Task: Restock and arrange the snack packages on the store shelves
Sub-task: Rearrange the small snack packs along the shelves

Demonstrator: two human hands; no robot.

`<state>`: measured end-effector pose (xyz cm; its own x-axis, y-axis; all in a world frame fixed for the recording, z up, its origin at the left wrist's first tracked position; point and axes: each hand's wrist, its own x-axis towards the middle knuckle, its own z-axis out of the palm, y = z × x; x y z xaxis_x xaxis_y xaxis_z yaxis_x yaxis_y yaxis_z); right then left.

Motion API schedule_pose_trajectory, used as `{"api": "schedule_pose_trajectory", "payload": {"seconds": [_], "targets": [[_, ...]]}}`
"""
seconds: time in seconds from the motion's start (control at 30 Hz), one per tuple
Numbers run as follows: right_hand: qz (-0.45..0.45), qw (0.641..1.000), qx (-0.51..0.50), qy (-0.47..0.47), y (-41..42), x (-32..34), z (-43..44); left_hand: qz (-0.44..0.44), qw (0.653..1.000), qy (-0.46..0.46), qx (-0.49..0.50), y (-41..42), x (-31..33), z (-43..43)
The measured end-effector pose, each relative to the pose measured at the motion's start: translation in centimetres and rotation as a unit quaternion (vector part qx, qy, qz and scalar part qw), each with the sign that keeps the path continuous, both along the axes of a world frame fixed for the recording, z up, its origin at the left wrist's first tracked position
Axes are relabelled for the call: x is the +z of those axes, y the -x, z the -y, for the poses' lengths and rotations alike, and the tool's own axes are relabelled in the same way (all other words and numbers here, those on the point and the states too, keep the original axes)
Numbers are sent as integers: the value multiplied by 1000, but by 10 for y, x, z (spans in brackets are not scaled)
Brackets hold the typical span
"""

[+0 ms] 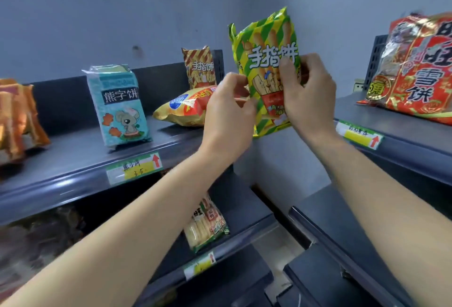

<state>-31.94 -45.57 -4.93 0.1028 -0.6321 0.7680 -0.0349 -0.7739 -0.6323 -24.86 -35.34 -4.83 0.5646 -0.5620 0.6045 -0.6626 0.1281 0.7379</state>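
The upper shelf [73, 160] runs off the left edge, where an orange package [17, 118] is cut off and blurred. A red rice-cracker bag [415, 62] on the right-hand shelf [403, 133] is cropped by the frame. The green finger-biscuit pack [266, 62] is held upright in the air above the gap between the two shelves, off both; left hand [227, 116] and right hand [308, 94] both have fingers closed on its lower half, hiding the bottom print
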Motion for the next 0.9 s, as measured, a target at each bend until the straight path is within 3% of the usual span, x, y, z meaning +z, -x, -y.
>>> {"api": "schedule_pose_trajectory", "payload": {"seconds": [0.33, 0.6, 0.73, 0.9], "targets": [[6, 984, 175, -2, -98, 65, 95, -63, 998, -11, -21, -98, 83, 75], [-57, 969, 237, -40, -168, 51, 157, -125, 977, -172, 14, -164, 69, 126], [-87, 968, 222, -78, -192, 24, 177, -61, 956, -280, 59, -175, 60, 141], [-128, 927, 313, -165, -213, 5, 183, 36, 899, -410, 154, -191, 55, 142]]}}
